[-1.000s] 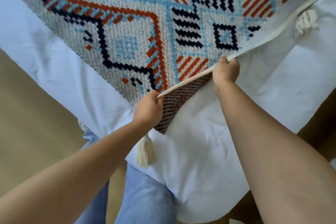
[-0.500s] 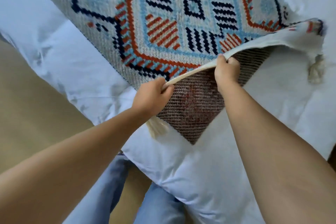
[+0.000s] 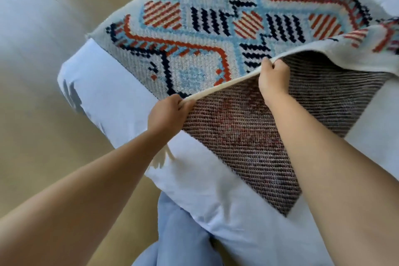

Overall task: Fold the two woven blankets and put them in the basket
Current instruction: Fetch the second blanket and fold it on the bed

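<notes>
I pinch the woven blanket's (image 3: 216,34) cream hem with left hand (image 3: 169,112) and right hand (image 3: 273,80). Its pattern stretches away from both grips across the white bed (image 3: 112,97).

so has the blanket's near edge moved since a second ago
Yes. Against the white sheet, the near edge of the woven blanket has risen, baring much more of its dark underside.

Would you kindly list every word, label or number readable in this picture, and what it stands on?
None to read.
The woven blanket carries only geometric patterns, no letters or numbers; its lifted underside shows plain weave.
The white sheet shows no label or print.
</notes>
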`<state>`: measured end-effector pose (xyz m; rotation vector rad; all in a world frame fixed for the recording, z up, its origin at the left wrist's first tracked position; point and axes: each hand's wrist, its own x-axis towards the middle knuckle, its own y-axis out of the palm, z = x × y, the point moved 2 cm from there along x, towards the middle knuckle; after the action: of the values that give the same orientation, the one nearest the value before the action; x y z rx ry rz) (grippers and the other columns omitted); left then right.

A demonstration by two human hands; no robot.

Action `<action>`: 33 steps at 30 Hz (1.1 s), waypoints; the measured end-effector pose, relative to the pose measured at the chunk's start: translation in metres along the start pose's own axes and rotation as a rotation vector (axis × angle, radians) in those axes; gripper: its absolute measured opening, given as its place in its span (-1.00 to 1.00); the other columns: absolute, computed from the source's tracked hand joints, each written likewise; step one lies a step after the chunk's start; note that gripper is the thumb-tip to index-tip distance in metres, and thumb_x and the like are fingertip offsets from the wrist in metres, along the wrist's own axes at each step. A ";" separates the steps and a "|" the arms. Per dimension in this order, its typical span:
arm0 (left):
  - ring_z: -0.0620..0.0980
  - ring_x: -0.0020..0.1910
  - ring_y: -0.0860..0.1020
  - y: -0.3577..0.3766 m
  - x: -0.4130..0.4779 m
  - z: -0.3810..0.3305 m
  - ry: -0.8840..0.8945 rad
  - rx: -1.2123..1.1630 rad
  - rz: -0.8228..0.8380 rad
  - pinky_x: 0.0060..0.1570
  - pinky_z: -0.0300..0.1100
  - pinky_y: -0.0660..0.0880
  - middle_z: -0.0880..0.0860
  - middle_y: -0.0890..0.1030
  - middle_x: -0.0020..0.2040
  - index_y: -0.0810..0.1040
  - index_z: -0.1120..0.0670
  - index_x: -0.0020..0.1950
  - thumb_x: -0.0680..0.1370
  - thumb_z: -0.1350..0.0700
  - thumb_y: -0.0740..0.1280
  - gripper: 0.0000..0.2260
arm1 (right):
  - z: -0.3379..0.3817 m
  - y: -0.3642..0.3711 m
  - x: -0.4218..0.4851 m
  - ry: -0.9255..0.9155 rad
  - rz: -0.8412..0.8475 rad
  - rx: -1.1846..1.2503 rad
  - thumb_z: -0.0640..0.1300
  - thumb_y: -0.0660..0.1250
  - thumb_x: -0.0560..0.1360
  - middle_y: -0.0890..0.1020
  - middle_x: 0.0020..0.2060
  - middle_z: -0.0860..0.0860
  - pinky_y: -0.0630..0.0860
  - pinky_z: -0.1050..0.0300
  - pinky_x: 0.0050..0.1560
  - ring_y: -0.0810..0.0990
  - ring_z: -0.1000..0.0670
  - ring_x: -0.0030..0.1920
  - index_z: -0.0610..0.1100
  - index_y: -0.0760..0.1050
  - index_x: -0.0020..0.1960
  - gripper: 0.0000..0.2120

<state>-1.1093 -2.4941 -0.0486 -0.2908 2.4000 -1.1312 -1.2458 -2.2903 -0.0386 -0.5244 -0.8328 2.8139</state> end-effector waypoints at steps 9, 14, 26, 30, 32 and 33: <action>-0.14 -0.47 0.34 -0.090 0.120 0.043 0.110 0.047 0.021 -0.50 -0.23 0.15 -0.08 0.38 -0.44 0.26 -0.02 -0.39 0.56 -0.11 0.21 -0.64 | 0.089 0.105 0.049 0.032 -0.021 -0.088 -0.03 0.12 0.58 0.32 -0.44 0.04 0.22 0.12 -0.35 0.30 0.07 -0.43 -0.07 0.20 -0.39 -0.62; -0.11 -0.39 0.42 -0.127 0.178 0.085 0.094 0.063 0.157 -0.46 -0.24 0.31 -0.07 0.45 -0.35 0.37 -0.01 -0.31 0.56 -0.13 0.19 -0.70 | 0.127 0.167 0.052 0.033 -0.033 -0.088 -0.03 0.15 0.56 0.33 -0.46 0.03 0.18 0.12 -0.46 0.29 0.05 -0.46 -0.07 0.19 -0.40 -0.62; 0.15 -0.30 0.41 -0.184 0.312 0.180 0.213 0.244 0.269 -0.35 -0.10 0.29 0.11 0.46 -0.31 0.35 0.10 -0.24 0.57 -0.16 0.13 -0.64 | 0.204 0.305 0.068 0.080 -0.111 -0.149 -0.10 0.16 0.52 0.31 -0.46 0.03 0.19 0.12 -0.37 0.27 0.02 -0.45 -0.07 0.16 -0.40 -0.65; 0.15 -0.29 0.42 -0.184 0.328 0.204 0.198 0.205 0.305 -0.35 -0.10 0.27 0.12 0.46 -0.30 0.34 0.11 -0.23 0.58 -0.12 0.14 -0.66 | 0.212 0.338 0.070 0.090 -0.110 -0.192 -0.12 0.16 0.51 0.33 -0.46 0.04 0.23 0.13 -0.28 0.34 -0.06 -0.33 -0.07 0.18 -0.40 -0.67; 0.14 -0.31 0.39 -0.184 0.332 0.212 0.185 0.185 0.308 -0.35 -0.10 0.26 0.10 0.44 -0.32 0.32 0.11 -0.24 0.58 -0.11 0.13 -0.66 | 0.214 0.349 0.073 0.089 -0.100 -0.206 -0.12 0.15 0.51 0.33 -0.46 0.02 0.22 0.13 -0.28 0.33 -0.06 -0.32 -0.08 0.17 -0.40 -0.67; 0.13 -0.31 0.38 -0.183 0.334 0.215 0.183 0.183 0.314 -0.36 -0.10 0.26 0.09 0.43 -0.32 0.31 0.11 -0.24 0.58 -0.11 0.13 -0.67 | 0.215 0.353 0.074 0.086 -0.098 -0.222 -0.13 0.14 0.51 0.33 -0.46 0.02 0.22 0.12 -0.29 0.32 -0.07 -0.32 -0.09 0.16 -0.40 -0.67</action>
<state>-1.2939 -2.8813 -0.1336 0.2522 2.3637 -1.2593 -1.4136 -2.6721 -0.0864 -0.6135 -1.1270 2.6063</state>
